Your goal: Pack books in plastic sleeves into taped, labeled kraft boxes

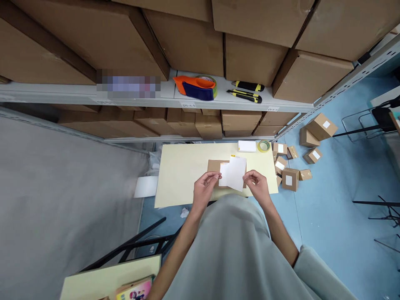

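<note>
My left hand [204, 189] is closed in a pinch at the left edge of a smaller white paper label [223, 170]. My right hand [258, 186] pinches the right edge of a larger white paper sheet [237, 174] with a small yellow mark at its top. The larger sheet overlaps the smaller label; whether they are joined, I cannot tell. Behind and beneath both lies a flat brown cardboard box [213, 166] on the pale yellow table [181, 175].
A white stack of labels [246, 146] and a tape roll [264, 146] lie at the table's far edge. The shelf above holds an orange tape dispenser [196, 86], utility knives [248, 86] and large cartons [256, 58]. Several small labelled boxes [290, 179] sit on the floor at right.
</note>
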